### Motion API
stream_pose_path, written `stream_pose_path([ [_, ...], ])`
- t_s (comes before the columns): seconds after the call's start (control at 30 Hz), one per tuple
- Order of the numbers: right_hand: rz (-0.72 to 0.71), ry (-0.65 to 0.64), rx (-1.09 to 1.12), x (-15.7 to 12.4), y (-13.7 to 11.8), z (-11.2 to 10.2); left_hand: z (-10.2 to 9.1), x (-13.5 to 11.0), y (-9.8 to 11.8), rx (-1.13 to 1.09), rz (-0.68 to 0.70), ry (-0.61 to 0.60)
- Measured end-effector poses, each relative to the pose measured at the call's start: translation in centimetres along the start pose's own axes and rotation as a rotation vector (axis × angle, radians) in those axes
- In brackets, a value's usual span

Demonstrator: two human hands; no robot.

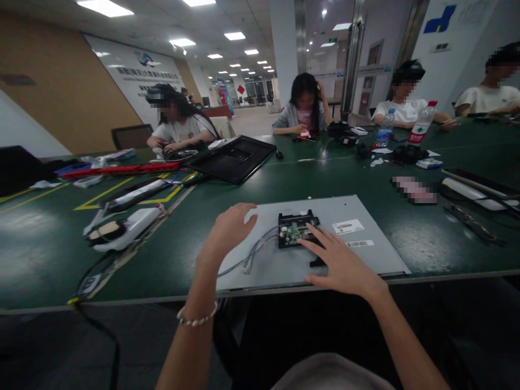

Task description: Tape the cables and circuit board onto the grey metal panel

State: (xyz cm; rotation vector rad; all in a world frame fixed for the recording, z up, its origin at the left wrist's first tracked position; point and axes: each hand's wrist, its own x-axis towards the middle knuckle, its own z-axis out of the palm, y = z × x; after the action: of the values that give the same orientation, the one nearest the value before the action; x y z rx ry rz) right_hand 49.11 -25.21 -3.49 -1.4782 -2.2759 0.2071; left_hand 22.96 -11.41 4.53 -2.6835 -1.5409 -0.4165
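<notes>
A flat grey metal panel (268, 265) with white labels lies at the table's near edge. On its middle sits a black plastic bracket holding a green circuit board (290, 234). Grey and blue cables (254, 252) run from the board toward the panel's lower left. My right hand (335, 257) is spread over the bracket's right side, holding nothing; whether the fingertips touch it I cannot tell. At the panel's upper left is my left hand (229, 230), thumb apart from the fingers, with nothing seen in it. Its palm side is hidden.
Beyond the panel lies a black monitor shell (238, 157) near a mouse (279, 154). White devices (130, 227) and a red strip (122, 169) are to the left. Bottles (422, 124), a phone (414, 189) and tools are at the right. Several people sit around the green table (182, 276).
</notes>
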Motion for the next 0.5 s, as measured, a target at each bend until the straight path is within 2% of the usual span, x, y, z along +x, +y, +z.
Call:
stream_pose_path([
  [0.1, 0.007, -0.003, 0.017, -0.1, 0.2, 0.0, 1.5, -4.2, -1.1, 0.004, -0.158, -0.007],
  [0.2, 0.018, -0.005, 0.037, -0.1, 0.3, -0.1, 3.9, -6.3, -1.0, 0.001, -0.266, -0.050],
  [0.33, 0.034, -0.016, 0.051, 0.1, 0.7, -0.3, 6.2, -6.2, 0.1, 0.034, -0.324, -0.060],
  [0.5, 0.044, -0.013, 0.031, 0.5, 2.0, -0.6, 6.9, -4.9, 0.8, 0.026, -0.300, -0.022],
])
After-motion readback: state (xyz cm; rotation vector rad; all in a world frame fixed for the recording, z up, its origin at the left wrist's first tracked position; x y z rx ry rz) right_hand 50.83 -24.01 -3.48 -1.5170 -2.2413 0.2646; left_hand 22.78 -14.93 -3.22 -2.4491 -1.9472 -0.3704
